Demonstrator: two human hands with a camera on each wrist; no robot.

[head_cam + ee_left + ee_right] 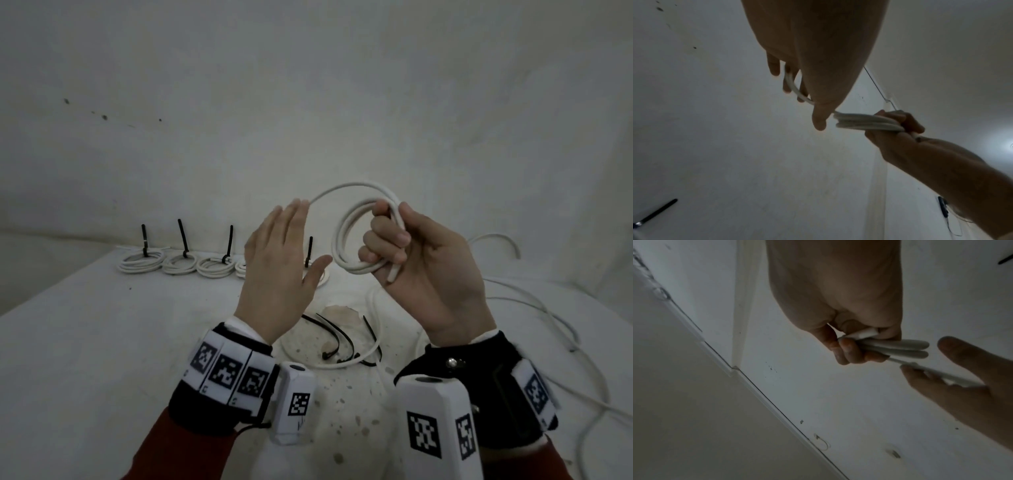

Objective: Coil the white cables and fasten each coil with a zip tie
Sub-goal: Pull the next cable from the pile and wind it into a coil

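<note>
Held up over the desk point(102, 342), the white cable coil point(356, 236) sits clamped in the right hand point(428, 267), the flat-fingered left hand point(277, 270) touching its outer loop, contact only the wrist views reveal.

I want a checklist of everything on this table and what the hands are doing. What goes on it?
Surface: white table, speckled with stains near the front.
Job's things: white cable coil held up, no tie on it yet; tied coils lined along the far edge, black tie tails standing up.
Clutter: loose black zip ties on a stained patch.
Grippers: right hand grips the coil; left hand has straight fingers, its fingertips at the outer loop.
Cables: loose white cables trail on the right.
Surroundings: plain white wall with a few dark specks.
</note>
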